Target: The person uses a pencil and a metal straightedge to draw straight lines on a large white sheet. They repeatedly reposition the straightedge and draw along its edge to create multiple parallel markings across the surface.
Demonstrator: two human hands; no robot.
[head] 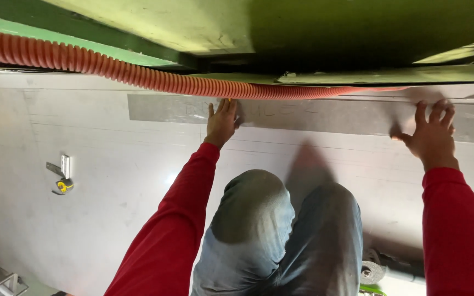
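Note:
A long flat metal strip (325, 116) lies across a large grey metal sheet (111, 159), just in front of an orange corrugated hose (138, 77). My left hand (221, 121) presses flat on the strip near its left part, with something yellow at the fingertips that I cannot make out. My right hand (432, 131) presses on the strip further right, fingers spread. Both arms wear red sleeves. My knees in blue jeans (281, 230) are between the arms, resting over the sheet.
A green machine body (303, 27) overhangs the hose at the top. A small metal bracket and a yellow tape measure (62, 178) lie on the sheet at the left. A grinder disc (371, 271) sits at the bottom right. Metal parts sit at the bottom left corner.

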